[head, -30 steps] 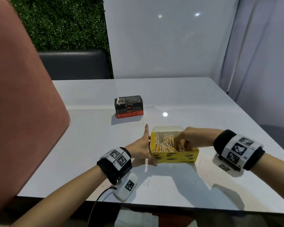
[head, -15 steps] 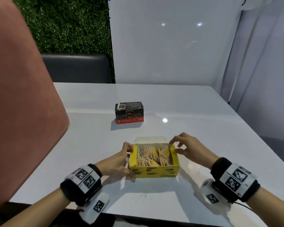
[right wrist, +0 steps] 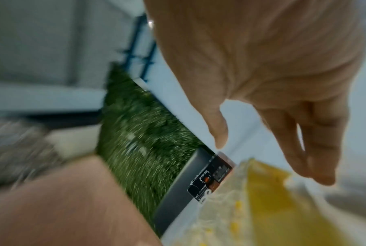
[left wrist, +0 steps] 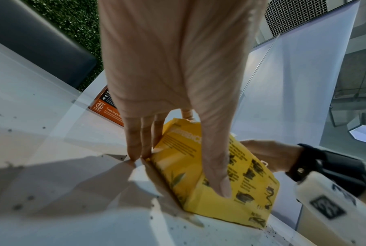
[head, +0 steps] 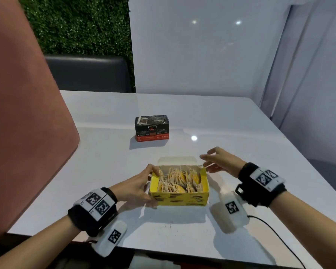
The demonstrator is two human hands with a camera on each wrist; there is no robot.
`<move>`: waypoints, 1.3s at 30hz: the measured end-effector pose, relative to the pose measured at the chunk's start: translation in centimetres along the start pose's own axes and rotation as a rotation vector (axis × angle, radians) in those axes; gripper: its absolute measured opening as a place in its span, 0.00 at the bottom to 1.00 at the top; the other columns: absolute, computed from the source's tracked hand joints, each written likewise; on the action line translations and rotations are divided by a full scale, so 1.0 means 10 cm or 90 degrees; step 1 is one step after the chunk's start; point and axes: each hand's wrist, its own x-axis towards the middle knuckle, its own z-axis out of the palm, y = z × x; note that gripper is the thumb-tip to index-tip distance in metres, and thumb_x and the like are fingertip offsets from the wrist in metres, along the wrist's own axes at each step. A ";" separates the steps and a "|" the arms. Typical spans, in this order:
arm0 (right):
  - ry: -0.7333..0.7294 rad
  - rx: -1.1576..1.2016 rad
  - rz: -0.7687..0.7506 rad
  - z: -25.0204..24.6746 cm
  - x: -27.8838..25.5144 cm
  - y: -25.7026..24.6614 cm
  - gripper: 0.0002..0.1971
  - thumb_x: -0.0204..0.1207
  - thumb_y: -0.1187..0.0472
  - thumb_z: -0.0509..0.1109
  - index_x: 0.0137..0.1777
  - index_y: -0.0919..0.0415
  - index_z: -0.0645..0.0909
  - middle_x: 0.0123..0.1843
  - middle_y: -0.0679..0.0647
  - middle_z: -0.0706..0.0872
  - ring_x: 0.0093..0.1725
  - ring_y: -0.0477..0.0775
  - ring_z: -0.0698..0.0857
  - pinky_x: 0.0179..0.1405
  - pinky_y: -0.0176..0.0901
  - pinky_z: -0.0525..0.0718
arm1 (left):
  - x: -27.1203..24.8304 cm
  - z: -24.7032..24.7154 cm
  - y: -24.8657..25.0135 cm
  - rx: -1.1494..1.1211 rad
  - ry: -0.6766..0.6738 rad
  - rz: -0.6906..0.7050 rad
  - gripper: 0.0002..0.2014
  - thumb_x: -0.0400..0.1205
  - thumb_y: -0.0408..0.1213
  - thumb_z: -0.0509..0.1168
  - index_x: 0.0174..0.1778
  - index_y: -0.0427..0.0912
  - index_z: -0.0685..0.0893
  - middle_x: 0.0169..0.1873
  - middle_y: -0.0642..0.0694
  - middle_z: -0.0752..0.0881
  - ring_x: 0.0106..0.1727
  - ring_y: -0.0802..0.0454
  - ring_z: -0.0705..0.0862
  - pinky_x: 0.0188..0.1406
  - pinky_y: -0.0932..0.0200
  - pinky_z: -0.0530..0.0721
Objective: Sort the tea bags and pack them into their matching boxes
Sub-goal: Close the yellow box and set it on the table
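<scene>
Fingers of our left hand (head: 133,188) curl round the left end of the open yellow cardboard tea box (head: 179,199), thumb (left wrist: 216,174) pressed on its printed front face and the other fingertips (left wrist: 138,149) down against the end panel by the white glossy table (head: 211,117). Our right hand (head: 220,160) hovers just beyond the box's far right corner, fingers loosely spread and holding nothing; the right wrist view is blurred, but no bag shows between them.

The yellow box sits on the table straight in front of us, packed with pale stringed tea bags with yellow tags (head: 177,180), its lid flap (head: 176,160) lying open behind. The closed black and red cardboard tea box (head: 152,128) stands well beyond it, a little to the left.

The step now looks like closing up. We should keep the left hand steadying the box, tuck any loose strings below the rim, then bring the lid flap forward with the right hand.

Compared with half a second ago, the box has hardly shifted on the table and our left hand keeps its grip, while the right hand has opened out slightly near the same corner.
</scene>
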 end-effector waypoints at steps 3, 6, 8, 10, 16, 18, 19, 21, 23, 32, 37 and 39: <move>-0.057 0.244 0.037 0.07 0.11 -0.02 0.23 0.81 0.52 0.64 0.66 0.69 0.69 0.52 0.64 0.80 0.42 0.57 0.81 0.42 0.43 0.82 | 0.00 0.00 0.02 -0.006 -0.002 -0.011 0.35 0.68 0.32 0.79 0.57 0.49 0.60 0.58 0.50 0.75 0.59 0.48 0.83 0.55 0.51 0.85; 0.027 0.318 -0.065 0.07 0.06 -0.07 0.19 0.83 0.51 0.60 0.66 0.64 0.71 0.52 0.62 0.81 0.45 0.58 0.83 0.46 0.45 0.83 | 0.02 0.00 0.01 -0.007 0.006 -0.017 0.37 0.67 0.31 0.79 0.59 0.46 0.58 0.60 0.49 0.73 0.62 0.50 0.79 0.57 0.58 0.84; 0.041 0.220 -0.182 0.05 -0.05 -0.08 0.18 0.83 0.52 0.59 0.66 0.61 0.76 0.54 0.61 0.86 0.50 0.57 0.85 0.52 0.46 0.85 | 0.03 0.00 -0.01 -0.006 0.023 -0.028 0.39 0.66 0.32 0.80 0.58 0.46 0.56 0.62 0.47 0.71 0.64 0.51 0.76 0.59 0.61 0.81; 0.040 0.118 -0.289 0.06 -0.20 -0.07 0.16 0.81 0.53 0.61 0.63 0.58 0.82 0.53 0.55 0.88 0.50 0.51 0.86 0.56 0.46 0.85 | 0.04 0.01 -0.04 -0.004 0.040 -0.028 0.40 0.66 0.32 0.80 0.58 0.46 0.54 0.63 0.47 0.71 0.63 0.53 0.75 0.55 0.67 0.81; -0.022 -0.321 -0.448 0.04 -0.57 0.25 0.20 0.76 0.42 0.60 0.68 0.39 0.78 0.68 0.39 0.81 0.66 0.38 0.80 0.67 0.36 0.78 | 0.05 0.02 -0.10 -0.053 0.055 -0.030 0.49 0.65 0.30 0.81 0.66 0.47 0.48 0.60 0.53 0.71 0.64 0.54 0.75 0.56 0.71 0.78; -0.031 -0.444 -0.463 0.07 -0.61 0.32 0.27 0.74 0.33 0.52 0.72 0.36 0.72 0.73 0.38 0.75 0.72 0.41 0.75 0.71 0.39 0.75 | 0.05 0.01 -0.09 -0.034 0.042 -0.029 0.59 0.64 0.32 0.81 0.75 0.52 0.39 0.63 0.51 0.70 0.68 0.51 0.74 0.64 0.67 0.74; -0.032 -0.480 -0.459 0.09 -0.61 0.35 0.29 0.73 0.31 0.49 0.73 0.36 0.69 0.75 0.39 0.72 0.75 0.43 0.72 0.72 0.42 0.74 | 0.04 0.00 -0.08 -0.020 0.031 -0.022 0.62 0.64 0.33 0.81 0.77 0.55 0.36 0.64 0.51 0.69 0.69 0.51 0.73 0.68 0.62 0.73; -0.021 -0.532 -0.460 0.16 -0.60 0.37 0.32 0.72 0.28 0.43 0.74 0.34 0.66 0.78 0.42 0.69 0.78 0.45 0.68 0.73 0.46 0.74 | 0.05 -0.03 -0.08 0.013 0.000 0.001 0.62 0.65 0.37 0.81 0.77 0.63 0.36 0.68 0.52 0.69 0.71 0.52 0.72 0.73 0.55 0.71; -0.015 -0.544 -0.465 0.21 -0.59 0.36 0.34 0.72 0.27 0.38 0.74 0.35 0.68 0.78 0.43 0.70 0.78 0.47 0.68 0.74 0.44 0.71 | 0.05 -0.05 -0.09 0.061 -0.020 0.016 0.56 0.67 0.42 0.80 0.76 0.70 0.43 0.72 0.51 0.68 0.72 0.51 0.70 0.75 0.49 0.69; 0.025 -0.652 -0.534 0.32 -0.65 0.37 0.24 0.83 0.42 0.47 0.71 0.46 0.75 0.73 0.54 0.78 0.73 0.58 0.76 0.54 0.54 0.88 | 0.05 -0.04 -0.07 0.116 -0.037 -0.010 0.52 0.70 0.44 0.78 0.76 0.71 0.45 0.71 0.46 0.67 0.72 0.48 0.69 0.74 0.52 0.68; -0.033 -0.688 -0.445 0.38 -0.64 0.32 0.26 0.84 0.56 0.59 0.80 0.45 0.58 0.84 0.48 0.57 0.84 0.50 0.52 0.68 0.53 0.80 | 0.13 -0.39 0.11 0.164 -0.054 -0.057 0.52 0.71 0.47 0.74 0.81 0.60 0.42 0.81 0.50 0.57 0.81 0.49 0.58 0.77 0.53 0.57; -0.034 -0.690 -0.433 0.37 -0.64 0.32 0.27 0.86 0.58 0.54 0.81 0.40 0.51 0.83 0.46 0.57 0.84 0.49 0.51 0.66 0.51 0.80 | 0.30 -0.75 0.13 0.178 0.059 -0.066 0.46 0.76 0.46 0.69 0.82 0.56 0.44 0.81 0.49 0.58 0.80 0.48 0.60 0.74 0.58 0.60</move>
